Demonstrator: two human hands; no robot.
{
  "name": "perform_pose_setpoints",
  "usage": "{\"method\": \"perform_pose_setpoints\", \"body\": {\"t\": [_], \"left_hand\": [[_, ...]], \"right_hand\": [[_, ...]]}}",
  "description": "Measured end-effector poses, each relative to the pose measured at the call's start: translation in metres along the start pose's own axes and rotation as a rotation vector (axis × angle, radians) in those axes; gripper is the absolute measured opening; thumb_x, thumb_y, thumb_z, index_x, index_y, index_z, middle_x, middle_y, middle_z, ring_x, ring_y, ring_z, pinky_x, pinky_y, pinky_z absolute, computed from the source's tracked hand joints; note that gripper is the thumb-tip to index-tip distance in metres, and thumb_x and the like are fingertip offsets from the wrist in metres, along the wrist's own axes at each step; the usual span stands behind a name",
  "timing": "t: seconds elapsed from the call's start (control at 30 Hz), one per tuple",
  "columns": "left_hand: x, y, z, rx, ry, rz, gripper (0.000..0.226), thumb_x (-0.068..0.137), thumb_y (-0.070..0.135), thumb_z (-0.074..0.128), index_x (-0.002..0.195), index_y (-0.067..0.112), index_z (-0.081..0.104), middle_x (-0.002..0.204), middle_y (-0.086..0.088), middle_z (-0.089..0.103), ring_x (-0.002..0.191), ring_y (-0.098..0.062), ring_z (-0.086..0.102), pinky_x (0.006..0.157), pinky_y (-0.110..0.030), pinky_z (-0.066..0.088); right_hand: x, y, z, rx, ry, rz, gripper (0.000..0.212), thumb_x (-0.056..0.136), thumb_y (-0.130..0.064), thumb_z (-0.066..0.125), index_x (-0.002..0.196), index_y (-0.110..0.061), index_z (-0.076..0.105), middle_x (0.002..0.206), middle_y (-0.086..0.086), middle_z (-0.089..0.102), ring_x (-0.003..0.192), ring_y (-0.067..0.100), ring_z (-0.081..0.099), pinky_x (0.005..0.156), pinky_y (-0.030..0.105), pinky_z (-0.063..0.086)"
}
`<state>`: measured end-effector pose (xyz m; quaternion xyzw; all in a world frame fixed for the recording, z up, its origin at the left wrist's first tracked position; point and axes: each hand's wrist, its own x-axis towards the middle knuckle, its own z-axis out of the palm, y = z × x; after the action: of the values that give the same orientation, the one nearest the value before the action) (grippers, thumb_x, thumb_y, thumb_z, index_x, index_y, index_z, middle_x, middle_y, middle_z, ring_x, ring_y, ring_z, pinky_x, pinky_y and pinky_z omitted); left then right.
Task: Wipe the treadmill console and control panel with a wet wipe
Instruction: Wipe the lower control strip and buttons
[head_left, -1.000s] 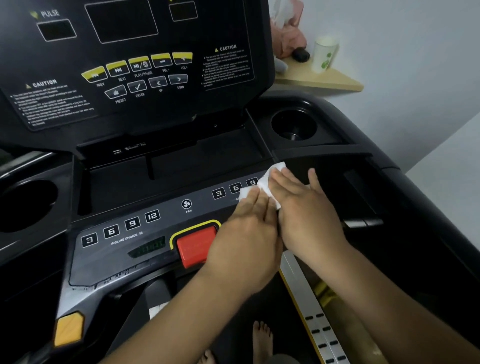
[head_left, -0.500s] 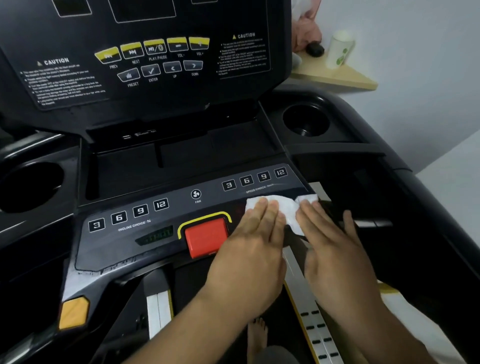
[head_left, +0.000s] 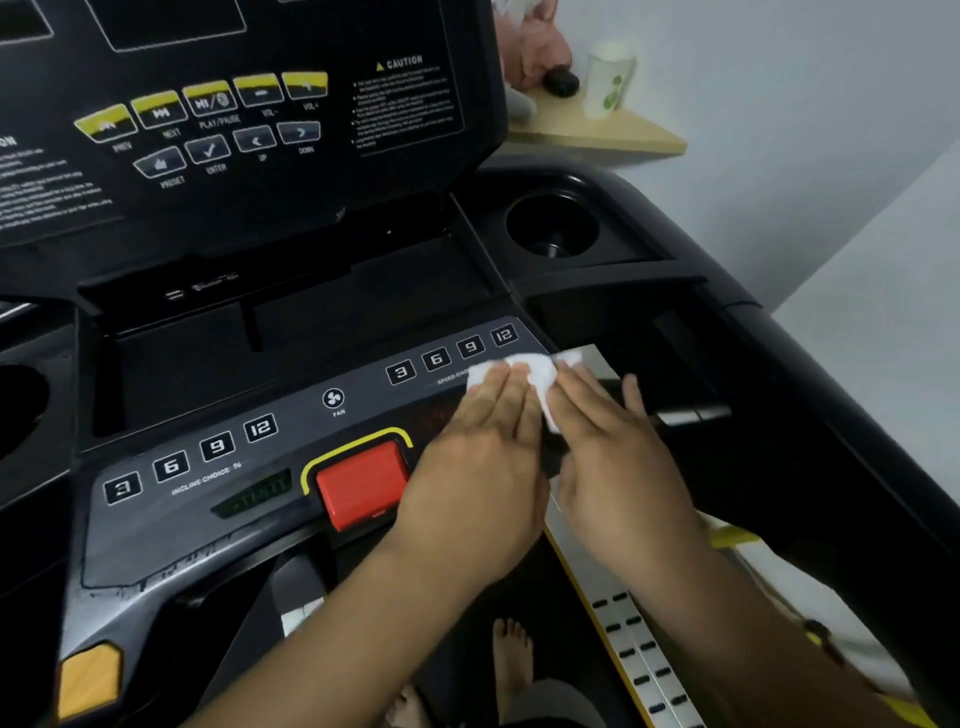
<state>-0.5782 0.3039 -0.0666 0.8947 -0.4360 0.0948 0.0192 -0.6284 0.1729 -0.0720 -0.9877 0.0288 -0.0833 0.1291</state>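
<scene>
A white wet wipe (head_left: 537, 371) lies on the right end of the grey control panel (head_left: 218, 499), just below the speed buttons (head_left: 452, 353). My left hand (head_left: 483, 462) presses flat on the wipe with straight fingers. My right hand (head_left: 618, 447) lies beside it, its straight fingers on the wipe's right part at the panel's edge. The black upright console (head_left: 249, 119) with yellow media buttons rises behind.
A red stop button (head_left: 361, 483) sits left of my left hand. Cup holders (head_left: 553, 223) flank the console. A wooden corner shelf (head_left: 597, 130) holds a paper cup (head_left: 609, 80). Bare feet (head_left: 511, 654) stand on the belt below.
Both hands with the wipe slid down from the speed buttons toward the panel's right edge, then back up a little. The view shifted slightly.
</scene>
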Motion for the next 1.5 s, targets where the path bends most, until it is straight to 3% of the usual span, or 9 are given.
{"method": "perform_pose_setpoints", "body": {"t": [0.1, 0.27, 0.43, 0.63, 0.83, 0.9, 1.03, 1.33, 1.5], "left_hand": [[0.014, -0.006, -0.007, 0.102, -0.066, 0.009, 0.063, 0.094, 0.028, 0.027, 0.145, -0.006, 0.042, 0.149, -0.024, 0.045, 0.144, -0.037, 0.035, 0.120, -0.045, 0.030], [-0.012, 0.009, -0.001, 0.008, -0.077, 0.019, 0.062, 0.092, 0.025, 0.025, 0.138, -0.009, 0.049, 0.147, -0.028, 0.046, 0.142, -0.040, 0.037, 0.114, -0.048, 0.037], [0.013, 0.019, 0.003, -0.044, -0.025, 0.057, 0.062, 0.090, 0.027, 0.028, 0.136, -0.007, 0.053, 0.144, -0.026, 0.050, 0.139, -0.037, 0.043, 0.112, -0.046, 0.042], [-0.008, 0.027, 0.009, -0.033, -0.051, 0.078, 0.061, 0.088, 0.022, 0.031, 0.138, -0.006, 0.050, 0.147, -0.025, 0.045, 0.141, -0.038, 0.039, 0.112, -0.048, 0.041], [0.017, 0.023, 0.005, -0.036, 0.024, 0.057, 0.060, 0.087, 0.022, 0.038, 0.138, -0.007, 0.051, 0.143, -0.025, 0.051, 0.137, -0.035, 0.046, 0.110, -0.045, 0.044], [0.005, 0.019, 0.004, -0.028, 0.007, 0.055, 0.058, 0.087, 0.021, 0.048, 0.138, -0.006, 0.051, 0.144, -0.024, 0.050, 0.139, -0.035, 0.044, 0.111, -0.045, 0.043], [-0.024, 0.018, 0.006, -0.065, -0.053, 0.048, 0.062, 0.084, 0.016, 0.033, 0.138, -0.005, 0.052, 0.147, -0.022, 0.048, 0.142, -0.035, 0.040, 0.111, -0.047, 0.042], [-0.042, 0.015, 0.003, -0.048, -0.046, 0.020, 0.063, 0.082, 0.019, 0.032, 0.137, -0.003, 0.053, 0.146, -0.020, 0.049, 0.142, -0.033, 0.039, 0.116, -0.044, 0.036], [-0.035, -0.002, 0.000, 0.048, -0.027, -0.048, 0.066, 0.083, 0.020, 0.030, 0.140, -0.008, 0.048, 0.147, -0.025, 0.046, 0.142, -0.036, 0.038, 0.115, -0.047, 0.038]], "right_hand": [[0.024, -0.001, -0.003, 0.031, -0.012, 0.026, 0.063, 0.086, -0.006, 0.048, 0.147, -0.006, 0.033, 0.156, 0.010, 0.030, 0.144, 0.021, 0.028, 0.116, 0.041, -0.004], [-0.031, 0.013, 0.006, 0.002, 0.038, 0.049, 0.064, 0.075, -0.006, 0.048, 0.139, -0.004, 0.046, 0.149, 0.010, 0.042, 0.140, 0.023, 0.034, 0.117, 0.053, 0.016], [-0.032, 0.019, 0.009, 0.015, 0.088, 0.076, 0.055, 0.082, -0.014, 0.033, 0.130, -0.001, 0.056, 0.139, 0.012, 0.054, 0.134, 0.022, 0.045, 0.116, 0.053, 0.018], [-0.050, 0.028, 0.010, 0.099, 0.177, 0.095, 0.057, 0.080, -0.008, 0.036, 0.135, -0.005, 0.048, 0.142, 0.010, 0.050, 0.141, 0.004, 0.017, 0.113, 0.055, 0.023], [-0.015, 0.023, 0.007, 0.093, 0.112, 0.114, 0.060, 0.081, -0.011, 0.039, 0.140, -0.001, 0.042, 0.141, 0.015, 0.051, 0.130, 0.026, 0.048, 0.114, 0.054, 0.022], [-0.019, 0.020, 0.008, 0.058, 0.090, 0.076, 0.062, 0.080, -0.009, 0.044, 0.141, -0.003, 0.041, 0.145, 0.015, 0.046, 0.135, 0.027, 0.043, 0.115, 0.054, 0.020], [-0.041, 0.007, 0.012, -0.052, 0.021, 0.021, 0.064, 0.079, -0.016, 0.031, 0.141, -0.008, 0.042, 0.150, 0.011, 0.040, 0.139, 0.022, 0.037, 0.115, 0.055, 0.020], [-0.043, -0.006, 0.013, -0.158, 0.005, -0.017, 0.063, 0.079, -0.021, 0.030, 0.138, -0.008, 0.047, 0.149, 0.011, 0.042, 0.141, 0.024, 0.034, 0.111, 0.060, 0.018], [-0.016, -0.014, 0.011, -0.151, -0.003, -0.073, 0.063, 0.076, -0.018, 0.048, 0.138, -0.005, 0.046, 0.146, 0.012, 0.046, 0.139, 0.024, 0.037, 0.114, 0.060, 0.020]]}}
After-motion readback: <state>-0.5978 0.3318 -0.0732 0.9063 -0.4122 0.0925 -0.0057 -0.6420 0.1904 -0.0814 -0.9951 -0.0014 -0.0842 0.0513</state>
